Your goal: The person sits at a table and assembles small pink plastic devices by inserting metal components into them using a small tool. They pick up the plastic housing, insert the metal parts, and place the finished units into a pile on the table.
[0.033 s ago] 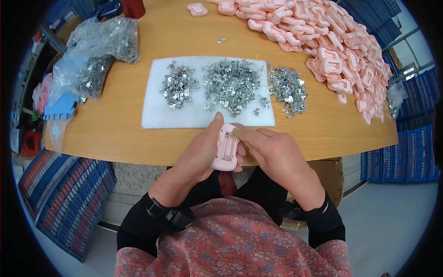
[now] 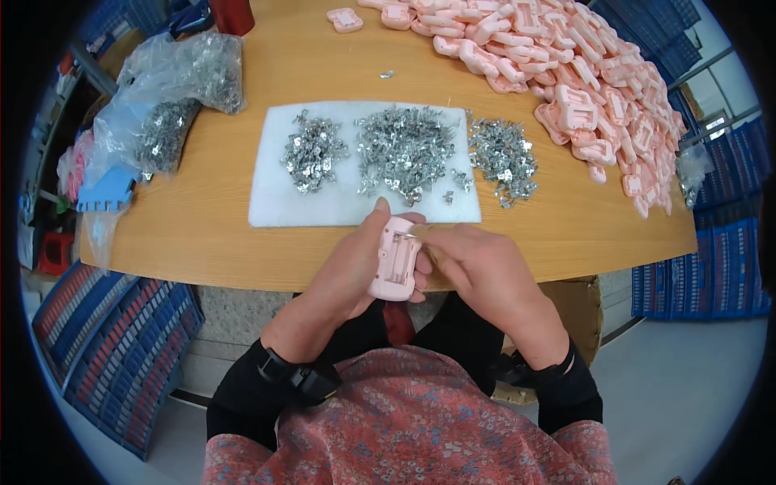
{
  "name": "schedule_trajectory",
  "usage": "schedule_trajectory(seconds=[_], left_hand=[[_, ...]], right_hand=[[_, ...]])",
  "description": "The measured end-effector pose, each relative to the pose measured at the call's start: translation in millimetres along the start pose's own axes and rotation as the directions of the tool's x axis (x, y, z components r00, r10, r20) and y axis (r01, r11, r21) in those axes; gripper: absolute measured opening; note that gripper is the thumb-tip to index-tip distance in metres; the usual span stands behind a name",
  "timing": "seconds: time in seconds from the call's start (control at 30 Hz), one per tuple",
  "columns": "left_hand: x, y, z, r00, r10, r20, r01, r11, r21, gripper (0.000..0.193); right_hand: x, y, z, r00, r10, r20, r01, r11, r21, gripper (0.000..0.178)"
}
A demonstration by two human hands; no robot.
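The left hand [image 2: 354, 263] grips a pink plastic device housing [image 2: 394, 288] at the near edge of the surface [image 2: 202, 250], best kept still while the right hand [image 2: 473, 257] pinches what appears a slim metallic piece [image 2: 411, 235] at its open compartment's upper end, ideally pressing squarely.

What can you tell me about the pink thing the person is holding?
It is a pale pink casing, apparently plastic, with rounded corners and a long recess in its upward-facing side. Something small and shiny shows at the recess's far end, too small to identify. The left hand grips it, thumb along its left edge, while the right hand's fingers meet its far right corner. It is held lengthwise away from the person, at the table's near edge.
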State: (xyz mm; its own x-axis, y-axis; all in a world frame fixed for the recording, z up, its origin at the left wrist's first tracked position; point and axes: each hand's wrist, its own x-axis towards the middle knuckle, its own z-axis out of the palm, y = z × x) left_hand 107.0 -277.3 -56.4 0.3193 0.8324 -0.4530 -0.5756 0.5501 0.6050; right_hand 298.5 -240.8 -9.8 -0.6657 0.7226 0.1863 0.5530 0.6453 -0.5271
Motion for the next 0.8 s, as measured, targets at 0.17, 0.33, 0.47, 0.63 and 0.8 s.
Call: schedule_trajectory(seconds=[0.17,0.33,0.47,0.63,0.8], left_hand=[[-4,-7,1,0.985,0.036,0.168,-0.027,0.998,-0.055,0.062],[-4,-12,10,0.973,-0.071,0.222,0.070,0.997,0.015,0.065],[-9,-18,12,0.975,0.221,-0.003,-0.204,0.904,0.376,0.050],[-16,3,14,0.884,0.325,0.335,-0.440,0.343,0.830,0.041],[-11,-12,-1,0.905,0.354,0.237,-0.421,0.655,0.628,0.040]], right_hand=[[-11,-1,16,0.921,0.386,0.058,-0.305,0.621,0.722,0.027],[-14,4,10,0.868,0.409,0.282,-0.421,0.304,0.855,0.021],[-13,8,0,0.841,0.454,0.293,-0.454,0.300,0.839,0.022],[-17,11,-2,0.846,0.444,0.295,-0.476,0.380,0.793,0.025],[-19,2,-7,0.876,0.399,0.271,-0.383,0.232,0.894,0.024]])
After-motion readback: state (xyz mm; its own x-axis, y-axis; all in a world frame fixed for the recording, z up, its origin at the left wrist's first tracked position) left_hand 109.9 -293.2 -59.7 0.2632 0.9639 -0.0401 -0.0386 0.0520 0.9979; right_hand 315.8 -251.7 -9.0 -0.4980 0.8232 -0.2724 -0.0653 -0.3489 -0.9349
